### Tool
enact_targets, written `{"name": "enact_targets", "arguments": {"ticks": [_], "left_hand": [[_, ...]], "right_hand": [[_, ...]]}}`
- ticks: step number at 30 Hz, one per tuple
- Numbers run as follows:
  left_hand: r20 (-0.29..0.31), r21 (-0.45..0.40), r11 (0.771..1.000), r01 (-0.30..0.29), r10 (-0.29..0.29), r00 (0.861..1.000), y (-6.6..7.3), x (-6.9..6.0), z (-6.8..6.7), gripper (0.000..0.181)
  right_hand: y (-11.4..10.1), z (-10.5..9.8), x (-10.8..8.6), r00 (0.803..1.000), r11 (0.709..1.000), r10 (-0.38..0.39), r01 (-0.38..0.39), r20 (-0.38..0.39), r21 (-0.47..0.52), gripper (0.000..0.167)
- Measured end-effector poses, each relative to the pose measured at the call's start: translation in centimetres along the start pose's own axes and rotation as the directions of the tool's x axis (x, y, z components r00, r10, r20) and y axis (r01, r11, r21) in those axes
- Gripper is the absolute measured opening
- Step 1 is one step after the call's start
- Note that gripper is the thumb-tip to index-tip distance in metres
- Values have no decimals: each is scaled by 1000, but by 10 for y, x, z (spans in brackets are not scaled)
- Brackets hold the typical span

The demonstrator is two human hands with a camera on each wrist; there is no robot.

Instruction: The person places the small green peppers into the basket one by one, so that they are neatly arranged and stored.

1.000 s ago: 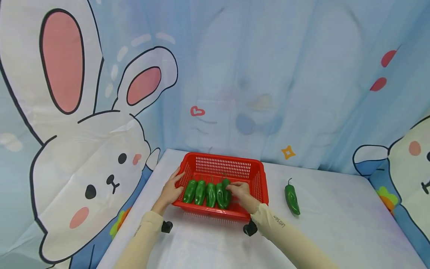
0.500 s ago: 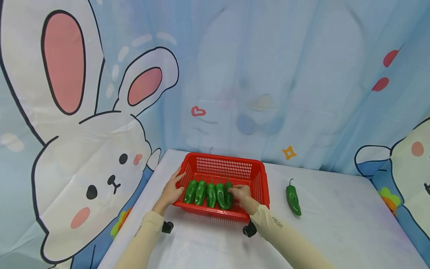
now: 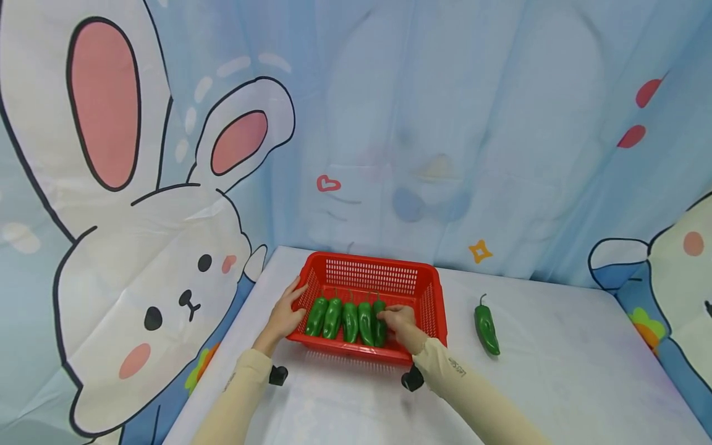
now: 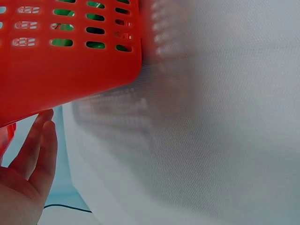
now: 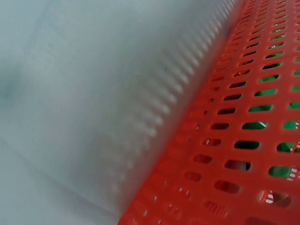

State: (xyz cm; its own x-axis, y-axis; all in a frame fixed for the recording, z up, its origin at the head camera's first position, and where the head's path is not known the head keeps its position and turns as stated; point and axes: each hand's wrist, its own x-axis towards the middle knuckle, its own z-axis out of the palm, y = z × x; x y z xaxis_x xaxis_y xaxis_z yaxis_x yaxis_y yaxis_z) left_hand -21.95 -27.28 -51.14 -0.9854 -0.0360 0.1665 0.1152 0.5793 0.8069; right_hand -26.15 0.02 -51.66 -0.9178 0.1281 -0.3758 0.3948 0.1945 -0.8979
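Five is too many to count singly: several green chili peppers [image 3: 332, 318] lie side by side in a red plastic basket [image 3: 369, 262], stems toward the back. My left hand [image 3: 282, 318] holds the basket's left rim, thumb over the edge; in the left wrist view, its fingers [image 4: 33, 159] reach along the outer wall. My right hand [image 3: 402, 324] is inside the basket, its curled fingers on the upper right side of the rightmost pepper [image 3: 379, 327]. Its fingertips are partly hidden. The right wrist view shows only the basket's slotted wall [image 5: 234, 136] and the cloth.
One more green chili pepper [image 3: 486, 329] lies on the white tablecloth [image 3: 550, 364], right of the basket. Behind the table hangs a light-blue curtain [image 3: 417, 123] with printed rabbits. A dark cable [image 4: 68, 206] shows past the table edge.
The rightmost pepper has come down beside the others in the row, with my right hand still at it. The pepper to its left now lies straighter. My left hand stays at the rim.
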Motion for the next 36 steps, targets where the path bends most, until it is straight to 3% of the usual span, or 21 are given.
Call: {"name": "enact_targets", "arguments": {"ticks": [12, 23, 36], "left_hand": [[-3, 9, 1000, -1, 1, 1000, 2, 0, 2, 63], [0, 10, 1000, -12, 12, 1000, -1, 1, 3, 63], [0, 14, 1000, -12, 12, 1000, 0, 1, 3, 63]], "right_hand": [[-6, -17, 0, 999, 999, -44, 44, 8, 6, 25], [-11, -36, -4, 997, 998, -37, 33, 73, 58, 30], [-42, -63, -8, 986, 993, -91, 80, 141, 81, 43]]}}
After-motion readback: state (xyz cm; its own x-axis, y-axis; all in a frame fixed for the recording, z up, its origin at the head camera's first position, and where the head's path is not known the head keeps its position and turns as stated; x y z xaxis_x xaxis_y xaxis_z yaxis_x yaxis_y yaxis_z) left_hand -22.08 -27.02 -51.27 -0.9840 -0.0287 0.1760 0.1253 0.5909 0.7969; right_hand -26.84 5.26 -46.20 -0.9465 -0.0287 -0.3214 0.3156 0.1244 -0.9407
